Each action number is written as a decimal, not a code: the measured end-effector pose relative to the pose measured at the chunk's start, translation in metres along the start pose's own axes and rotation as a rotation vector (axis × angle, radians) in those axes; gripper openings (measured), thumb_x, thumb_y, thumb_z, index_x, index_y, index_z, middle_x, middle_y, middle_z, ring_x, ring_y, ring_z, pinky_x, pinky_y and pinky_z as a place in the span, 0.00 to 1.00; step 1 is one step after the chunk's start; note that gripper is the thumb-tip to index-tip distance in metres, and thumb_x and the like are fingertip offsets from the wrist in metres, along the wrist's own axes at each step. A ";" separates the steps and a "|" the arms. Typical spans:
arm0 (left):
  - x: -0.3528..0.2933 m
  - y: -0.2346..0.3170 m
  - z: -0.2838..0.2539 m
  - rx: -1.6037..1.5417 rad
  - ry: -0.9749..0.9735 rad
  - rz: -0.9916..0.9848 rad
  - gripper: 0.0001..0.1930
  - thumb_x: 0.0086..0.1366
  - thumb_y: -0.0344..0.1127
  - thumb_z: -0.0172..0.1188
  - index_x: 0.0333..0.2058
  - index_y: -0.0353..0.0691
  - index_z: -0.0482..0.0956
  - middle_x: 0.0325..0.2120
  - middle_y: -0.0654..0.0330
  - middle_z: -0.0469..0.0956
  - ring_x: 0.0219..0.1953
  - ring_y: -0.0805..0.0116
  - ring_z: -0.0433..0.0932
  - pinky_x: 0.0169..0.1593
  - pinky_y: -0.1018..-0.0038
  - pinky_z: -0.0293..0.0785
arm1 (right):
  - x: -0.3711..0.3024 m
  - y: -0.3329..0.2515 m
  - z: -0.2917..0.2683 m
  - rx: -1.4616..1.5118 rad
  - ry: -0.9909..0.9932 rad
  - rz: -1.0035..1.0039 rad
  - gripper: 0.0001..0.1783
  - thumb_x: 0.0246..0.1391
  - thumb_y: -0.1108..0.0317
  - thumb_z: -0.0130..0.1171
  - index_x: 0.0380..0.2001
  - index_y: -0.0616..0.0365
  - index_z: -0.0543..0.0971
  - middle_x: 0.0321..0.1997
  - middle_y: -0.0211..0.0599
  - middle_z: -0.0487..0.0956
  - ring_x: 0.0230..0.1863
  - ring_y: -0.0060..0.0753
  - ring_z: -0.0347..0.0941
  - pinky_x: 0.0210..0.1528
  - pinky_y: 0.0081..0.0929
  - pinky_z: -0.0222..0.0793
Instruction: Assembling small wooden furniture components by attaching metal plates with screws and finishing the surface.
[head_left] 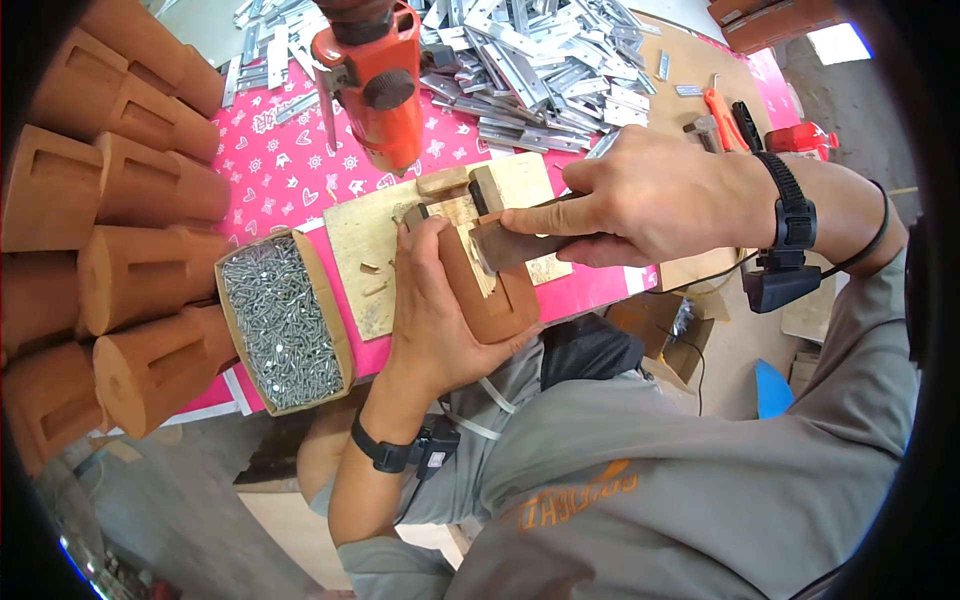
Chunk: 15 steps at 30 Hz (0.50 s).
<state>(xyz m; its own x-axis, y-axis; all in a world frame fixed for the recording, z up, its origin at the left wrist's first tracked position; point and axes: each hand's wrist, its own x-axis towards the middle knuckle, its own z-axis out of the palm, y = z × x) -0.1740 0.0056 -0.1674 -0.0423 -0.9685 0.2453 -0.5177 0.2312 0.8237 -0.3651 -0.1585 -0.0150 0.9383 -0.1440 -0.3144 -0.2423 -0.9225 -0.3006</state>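
My left hand (425,300) is wrapped round a brown tapered wooden furniture leg (505,312), steadying it on a pale wooden board (355,225). A recess in the leg's upper side shows bare, splintered pale wood. In my right hand (665,200) is a wide flat blade, which looks like a chisel (508,246); its handle is hidden in the fist. The index finger lies along the blade, which rests over the recess. Small wooden blocks (443,182) stand on the board against the leg's far end, and wood chips (372,268) lie to its left.
A red power tool (385,95) hangs above the board's far side. Brown wooden legs (150,270) are stacked at left beside a carton of screws (285,320). Metal plates (530,65) heap at the back of the pink-covered table (270,175). Orange-handled pliers (722,115) lie right.
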 end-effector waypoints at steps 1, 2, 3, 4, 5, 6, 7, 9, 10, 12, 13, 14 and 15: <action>0.000 0.001 0.000 -0.002 -0.002 -0.007 0.66 0.40 0.49 0.85 0.68 0.34 0.46 0.61 0.41 0.59 0.63 0.42 0.64 0.66 0.53 0.63 | -0.001 0.002 0.002 0.020 0.019 -0.006 0.28 0.55 0.59 0.67 0.60 0.48 0.80 0.25 0.45 0.79 0.24 0.51 0.78 0.27 0.46 0.73; 0.001 0.001 0.000 -0.002 -0.002 -0.019 0.66 0.40 0.49 0.85 0.68 0.35 0.46 0.61 0.42 0.59 0.63 0.42 0.65 0.65 0.53 0.64 | 0.000 0.003 0.005 0.028 0.016 -0.006 0.28 0.55 0.59 0.67 0.60 0.48 0.80 0.25 0.45 0.79 0.24 0.51 0.78 0.27 0.46 0.73; 0.001 0.002 0.001 -0.002 -0.001 -0.032 0.66 0.41 0.49 0.85 0.68 0.35 0.46 0.61 0.42 0.59 0.62 0.42 0.65 0.65 0.53 0.64 | 0.000 0.005 0.008 0.029 0.028 -0.009 0.28 0.55 0.58 0.67 0.60 0.47 0.79 0.25 0.44 0.78 0.24 0.51 0.77 0.26 0.46 0.72; 0.001 0.002 0.001 -0.005 -0.005 -0.037 0.66 0.41 0.49 0.85 0.68 0.35 0.46 0.61 0.42 0.59 0.62 0.42 0.65 0.65 0.53 0.64 | 0.001 0.005 0.010 0.030 0.039 -0.012 0.29 0.55 0.57 0.67 0.61 0.47 0.79 0.24 0.43 0.77 0.23 0.50 0.77 0.26 0.46 0.72; 0.001 0.001 0.001 0.000 0.001 -0.032 0.66 0.41 0.49 0.85 0.69 0.35 0.46 0.60 0.42 0.59 0.62 0.43 0.65 0.64 0.53 0.65 | 0.002 0.005 0.010 0.035 0.036 -0.013 0.29 0.55 0.57 0.67 0.61 0.47 0.79 0.24 0.43 0.77 0.23 0.50 0.77 0.26 0.46 0.72; 0.001 0.001 0.001 0.005 0.007 -0.026 0.66 0.41 0.49 0.85 0.69 0.35 0.46 0.60 0.42 0.60 0.61 0.43 0.66 0.64 0.53 0.65 | 0.003 0.004 0.008 0.027 0.018 -0.012 0.29 0.56 0.56 0.67 0.61 0.47 0.79 0.24 0.43 0.77 0.22 0.50 0.76 0.25 0.46 0.72; 0.002 0.000 0.000 0.002 0.008 -0.030 0.66 0.41 0.49 0.85 0.69 0.35 0.46 0.60 0.42 0.60 0.61 0.43 0.66 0.64 0.53 0.65 | 0.004 0.004 0.007 0.018 0.000 -0.011 0.29 0.56 0.56 0.67 0.61 0.47 0.79 0.24 0.42 0.76 0.22 0.49 0.76 0.25 0.46 0.71; 0.001 0.001 0.002 -0.017 0.003 -0.050 0.66 0.41 0.49 0.85 0.69 0.35 0.45 0.60 0.42 0.60 0.61 0.43 0.67 0.63 0.54 0.66 | 0.003 0.006 0.011 0.036 0.014 -0.006 0.29 0.56 0.56 0.67 0.61 0.46 0.79 0.23 0.41 0.76 0.21 0.49 0.76 0.25 0.46 0.71; 0.000 0.001 0.003 -0.019 -0.005 -0.051 0.66 0.41 0.49 0.85 0.69 0.35 0.45 0.60 0.42 0.60 0.61 0.43 0.67 0.63 0.54 0.66 | 0.002 0.007 0.013 0.041 0.030 -0.005 0.28 0.56 0.56 0.67 0.61 0.46 0.79 0.23 0.41 0.75 0.21 0.49 0.75 0.25 0.46 0.72; 0.000 0.000 0.002 -0.042 0.002 -0.041 0.66 0.41 0.48 0.85 0.69 0.35 0.45 0.60 0.42 0.61 0.60 0.44 0.68 0.63 0.54 0.67 | 0.003 0.007 0.015 0.058 0.052 -0.009 0.28 0.56 0.56 0.67 0.60 0.46 0.80 0.23 0.42 0.76 0.21 0.49 0.76 0.25 0.46 0.72; 0.000 0.001 0.002 -0.037 0.002 -0.033 0.66 0.41 0.48 0.85 0.69 0.35 0.45 0.60 0.42 0.61 0.60 0.44 0.68 0.63 0.54 0.67 | 0.002 0.008 0.017 0.073 0.075 -0.017 0.27 0.56 0.57 0.67 0.60 0.46 0.80 0.24 0.42 0.77 0.22 0.49 0.76 0.25 0.45 0.72; -0.001 0.000 0.001 -0.047 -0.015 -0.055 0.65 0.41 0.50 0.84 0.68 0.34 0.45 0.60 0.38 0.60 0.62 0.37 0.64 0.66 0.47 0.60 | 0.002 0.007 0.019 0.066 0.088 -0.018 0.27 0.56 0.57 0.67 0.60 0.46 0.80 0.24 0.42 0.77 0.22 0.49 0.76 0.25 0.45 0.72; -0.002 0.000 0.000 -0.056 -0.031 -0.075 0.65 0.42 0.53 0.84 0.67 0.32 0.46 0.61 0.34 0.58 0.63 0.30 0.60 0.69 0.40 0.54 | 0.001 0.007 0.020 0.073 0.101 -0.023 0.27 0.55 0.57 0.68 0.59 0.46 0.80 0.24 0.42 0.77 0.22 0.49 0.77 0.26 0.45 0.72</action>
<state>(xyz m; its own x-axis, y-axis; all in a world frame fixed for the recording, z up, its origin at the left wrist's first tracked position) -0.1739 0.0073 -0.1674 -0.0319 -0.9854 0.1670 -0.4721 0.1621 0.8665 -0.3709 -0.1579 -0.0353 0.9630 -0.1616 -0.2158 -0.2341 -0.8981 -0.3723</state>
